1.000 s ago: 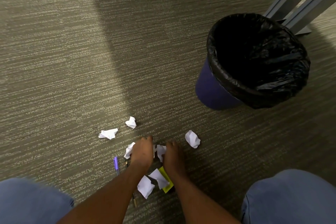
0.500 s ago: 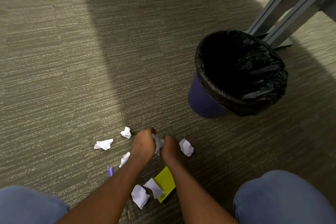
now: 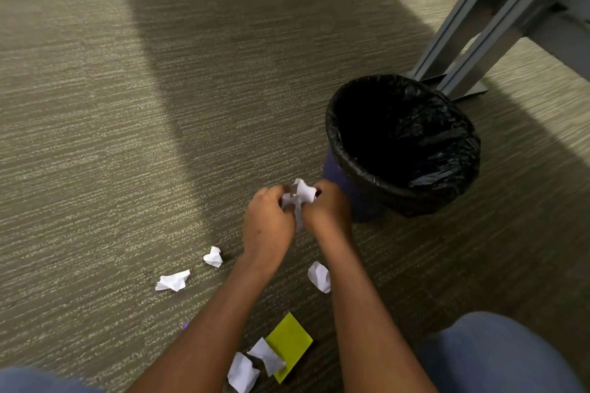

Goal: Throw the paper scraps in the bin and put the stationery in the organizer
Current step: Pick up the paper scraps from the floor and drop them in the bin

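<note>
Carpet; paper scraps (image 3: pixel 300 198) bunched between both hands, no clear long axis.

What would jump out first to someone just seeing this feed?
Both hands, left hand and right hand, clutch a wad of crumpled white paper at centre. Right of them stands the blue bin with its black liner. More paper scraps and a yellow-green sticky pad lie on the carpet nearer the knees.

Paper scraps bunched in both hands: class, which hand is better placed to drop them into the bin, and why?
Right. The right hand sits closest to the bin, nearly beside its wall, while the left hand is on the far side of the paper scraps.
</note>
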